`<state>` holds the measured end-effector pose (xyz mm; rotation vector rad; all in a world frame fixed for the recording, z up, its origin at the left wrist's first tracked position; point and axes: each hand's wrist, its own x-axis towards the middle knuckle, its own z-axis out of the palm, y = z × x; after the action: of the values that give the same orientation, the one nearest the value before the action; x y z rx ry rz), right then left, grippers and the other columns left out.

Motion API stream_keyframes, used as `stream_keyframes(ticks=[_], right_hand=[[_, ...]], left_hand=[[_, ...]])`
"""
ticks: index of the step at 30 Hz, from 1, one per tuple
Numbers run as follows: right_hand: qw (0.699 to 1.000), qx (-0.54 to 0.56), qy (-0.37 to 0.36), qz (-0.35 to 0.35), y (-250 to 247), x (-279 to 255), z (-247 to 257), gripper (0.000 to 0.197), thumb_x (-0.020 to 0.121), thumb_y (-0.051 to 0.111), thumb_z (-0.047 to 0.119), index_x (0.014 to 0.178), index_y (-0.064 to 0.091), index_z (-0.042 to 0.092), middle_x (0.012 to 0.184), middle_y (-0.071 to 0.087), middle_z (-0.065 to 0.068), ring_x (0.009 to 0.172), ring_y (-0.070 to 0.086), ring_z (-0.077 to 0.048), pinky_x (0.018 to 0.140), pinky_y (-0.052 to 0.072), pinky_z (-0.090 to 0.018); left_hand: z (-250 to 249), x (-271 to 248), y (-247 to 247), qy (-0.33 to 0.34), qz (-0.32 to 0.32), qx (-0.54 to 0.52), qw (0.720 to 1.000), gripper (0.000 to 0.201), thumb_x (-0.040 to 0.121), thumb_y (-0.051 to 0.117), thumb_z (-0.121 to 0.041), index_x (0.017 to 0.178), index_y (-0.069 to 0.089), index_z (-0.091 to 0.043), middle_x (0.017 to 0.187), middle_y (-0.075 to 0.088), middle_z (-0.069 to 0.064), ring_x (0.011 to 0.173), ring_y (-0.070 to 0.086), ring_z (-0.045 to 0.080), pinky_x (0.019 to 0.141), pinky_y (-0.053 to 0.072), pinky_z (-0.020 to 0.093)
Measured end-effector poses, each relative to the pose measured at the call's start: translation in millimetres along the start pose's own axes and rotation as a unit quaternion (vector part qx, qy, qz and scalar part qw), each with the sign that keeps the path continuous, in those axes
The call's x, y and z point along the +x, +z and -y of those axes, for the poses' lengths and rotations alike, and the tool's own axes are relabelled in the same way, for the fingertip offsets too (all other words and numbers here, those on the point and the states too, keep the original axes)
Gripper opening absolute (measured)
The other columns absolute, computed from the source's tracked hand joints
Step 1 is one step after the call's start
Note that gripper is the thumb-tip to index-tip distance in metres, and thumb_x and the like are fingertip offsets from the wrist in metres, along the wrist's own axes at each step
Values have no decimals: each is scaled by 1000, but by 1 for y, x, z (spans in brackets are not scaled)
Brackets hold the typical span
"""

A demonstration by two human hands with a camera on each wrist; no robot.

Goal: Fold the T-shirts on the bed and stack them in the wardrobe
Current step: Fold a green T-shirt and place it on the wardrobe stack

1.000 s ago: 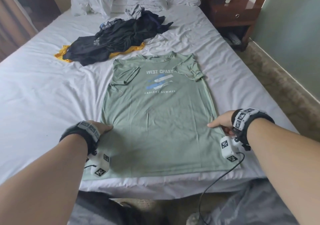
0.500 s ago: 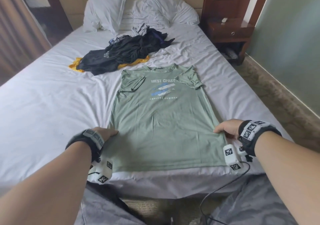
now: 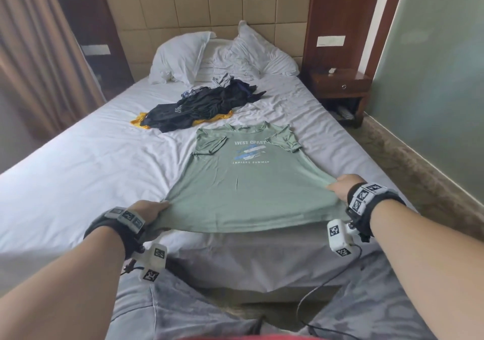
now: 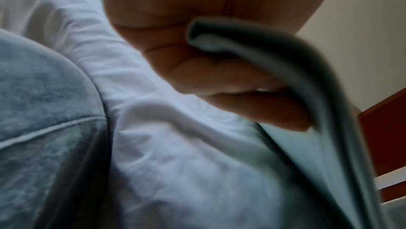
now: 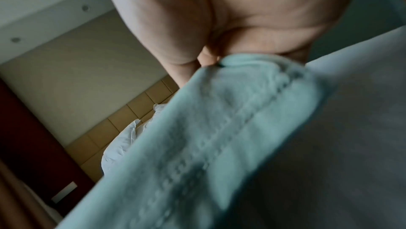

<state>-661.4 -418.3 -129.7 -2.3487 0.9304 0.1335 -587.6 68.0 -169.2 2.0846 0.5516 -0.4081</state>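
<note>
A sage-green T-shirt (image 3: pixel 246 182) with "WEST COAST" print lies face up on the white bed (image 3: pixel 91 172), collar toward the pillows. Its bottom hem is lifted off the mattress and stretched between both hands. My left hand (image 3: pixel 154 208) grips the hem's left corner; in the left wrist view my curled fingers (image 4: pixel 230 83) pinch the green cloth (image 4: pixel 296 93). My right hand (image 3: pixel 340 189) grips the right corner, and the stitched hem (image 5: pixel 208 145) fills the right wrist view. Farther up the bed lies a heap of dark T-shirts (image 3: pixel 201 106) over a yellow one (image 3: pixel 137 122).
Two white pillows (image 3: pixel 183 56) lean against the padded headboard. A wooden nightstand (image 3: pixel 340 85) stands at the right of the bed, a glass wall (image 3: pixel 432 77) beyond it. Curtains (image 3: pixel 34 51) hang at the left. My grey-trousered legs (image 3: pixel 183 313) touch the bed's foot.
Both hands, which lay on the shirt's lower sides, have taken hold of the hem corners and raised the bottom edge off the bed. The head view has tilted up.
</note>
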Motion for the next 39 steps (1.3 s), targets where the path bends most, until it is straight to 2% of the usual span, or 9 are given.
stream_keyframes(ticks=[2, 4, 9, 14, 18, 22, 28, 33, 39], right_hand=[[1000, -27, 0, 17, -8, -13, 0, 38, 91, 70, 27, 116, 61, 0, 118, 65, -16, 87, 62, -27, 63, 43, -26], [999, -46, -7, 21, -12, -21, -1, 28, 84, 74, 24, 98, 64, 2, 96, 69, -12, 68, 59, -21, 54, 39, -25], [996, -45, -57, 50, -5, -25, -16, 41, 87, 69, 18, 126, 66, 6, 124, 67, -12, 109, 67, -28, 85, 55, -28], [985, 168, -35, 4, -1, -46, -33, 58, 90, 59, -9, 141, 55, 16, 127, 56, -14, 57, 66, -30, 46, 58, -33], [974, 217, -62, -33, -7, -56, -43, 38, 89, 52, -16, 108, 67, 13, 119, 58, -14, 69, 66, -35, 41, 56, -34], [970, 242, -29, 3, -20, -59, -52, 35, 90, 51, -19, 77, 69, 9, 113, 64, -23, 76, 65, -40, 53, 59, -42], [923, 382, -30, -32, -35, -68, -58, 27, 92, 51, -11, 87, 66, 11, 102, 62, -18, 80, 62, -35, 43, 55, -30], [815, 575, -72, -6, -43, -82, -48, 31, 88, 40, -24, 79, 55, 2, 84, 61, -18, 80, 61, -26, 49, 60, -32], [785, 610, -111, -21, -46, -82, -44, 42, 78, 29, -32, 92, 58, -6, 109, 58, -21, 110, 61, -33, 73, 62, -27]], left_hand=[[0, -18, 0, -34, 19, -64, 997, 46, 94, 69, -43, 94, 67, 3, 67, 70, 17, 43, 60, 24, 45, 51, 27], [3, -27, 3, -41, 18, -107, 993, 37, 100, 64, -35, 80, 61, -4, 52, 59, 11, 32, 48, 14, 33, 39, 16], [15, -40, 10, -29, 24, -204, 978, 30, 98, 68, -23, 74, 55, -11, 44, 49, 4, 30, 43, 10, 31, 35, 14], [25, -53, 12, -21, 17, -262, 965, 31, 95, 71, -19, 72, 52, -13, 43, 45, 2, 28, 43, 9, 31, 34, 13], [28, -62, 0, -31, 29, -276, 960, 34, 96, 68, -21, 69, 46, -17, 43, 39, -3, 29, 36, 5, 30, 27, 10], [29, -77, -12, -18, 91, -314, 945, 20, 96, 65, -21, 81, 52, -20, 48, 35, -5, 31, 31, 4, 31, 24, 10], [11, -114, -22, 112, 124, -495, 853, 10, 97, 61, -14, 102, 69, -15, 60, 47, -4, 39, 46, 5, 36, 41, 14], [5, -126, -25, 173, 158, -565, 791, 26, 90, 42, -4, 101, 66, -6, 85, 67, 8, 73, 71, 18, 73, 61, 28], [2, -131, -25, 232, 132, -510, 818, 33, 94, 45, 13, 114, 66, -3, 95, 75, 9, 88, 75, 15, 82, 62, 26]])
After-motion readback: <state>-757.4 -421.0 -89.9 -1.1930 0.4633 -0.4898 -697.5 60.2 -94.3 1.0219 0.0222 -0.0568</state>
